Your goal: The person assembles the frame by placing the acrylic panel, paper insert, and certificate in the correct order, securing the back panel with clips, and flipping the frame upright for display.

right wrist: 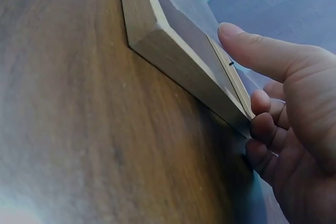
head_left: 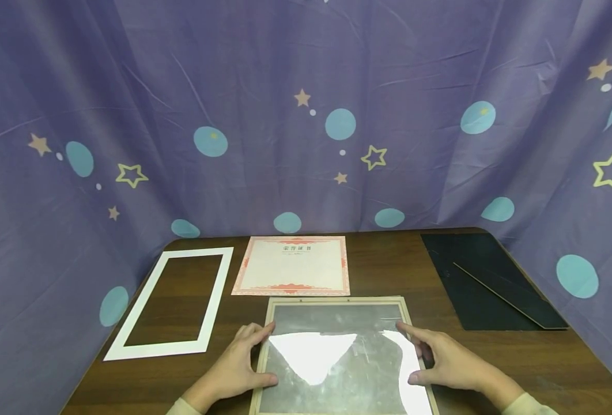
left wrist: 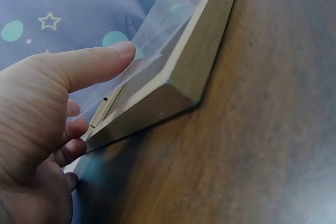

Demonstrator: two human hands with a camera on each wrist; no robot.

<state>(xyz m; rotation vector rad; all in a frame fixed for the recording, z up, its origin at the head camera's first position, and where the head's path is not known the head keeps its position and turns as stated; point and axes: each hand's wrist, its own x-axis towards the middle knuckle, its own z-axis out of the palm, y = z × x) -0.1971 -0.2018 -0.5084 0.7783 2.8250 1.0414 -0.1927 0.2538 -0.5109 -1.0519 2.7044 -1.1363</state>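
Observation:
A light wooden picture frame [head_left: 337,300] lies flat on the table near its front edge. Over its opening is a clear, glossy sheet [head_left: 311,351] that reflects bright light. My left hand [head_left: 235,366] holds the sheet at its left edge, thumb nearer me and index finger farther off. On the opposite edge my right hand [head_left: 451,360] grips it the same way. Both wrist views show the transparent sheet [left wrist: 157,22] tilted, partly raised above the frame's wooden side [right wrist: 194,74]. Small dark fittings show along the frame's inner edge.
A white mat border [head_left: 166,349] lies at the left. Behind the frame is a certificate [head_left: 290,268] with a red border. At the right rests a black backing board [head_left: 484,288] with a raised flap. A patterned purple curtain [head_left: 264,75] surrounds the brown table [head_left: 389,265].

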